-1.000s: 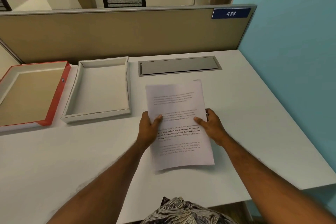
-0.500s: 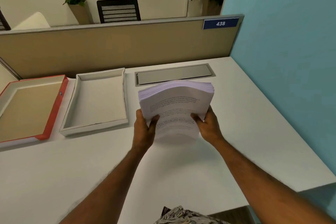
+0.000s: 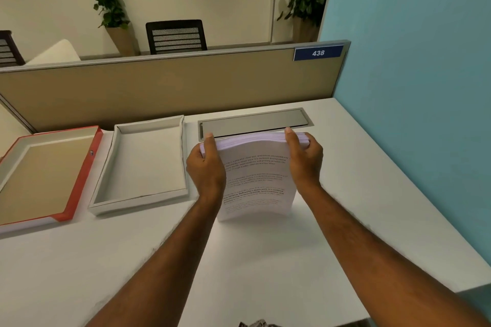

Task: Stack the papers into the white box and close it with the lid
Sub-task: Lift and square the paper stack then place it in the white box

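A thick stack of printed papers (image 3: pixel 256 180) stands nearly upright on its bottom edge on the white desk. My left hand (image 3: pixel 207 167) grips its upper left side and my right hand (image 3: pixel 305 159) grips its upper right side. The white box (image 3: pixel 183 156) lies open and empty just left of the stack. Its red-edged lid (image 3: pixel 82 172) lies inside up at the far left, partly out of frame.
A grey metal cable cover (image 3: pixel 255 122) is set into the desk (image 3: pixel 358 194) behind the stack. A beige partition (image 3: pixel 159 87) runs along the back and a blue wall (image 3: pixel 411 87) closes the right side.
The stack lay flat under both hands a second ago. Both hands have raised it onto its bottom edge and slid up to its top corners.
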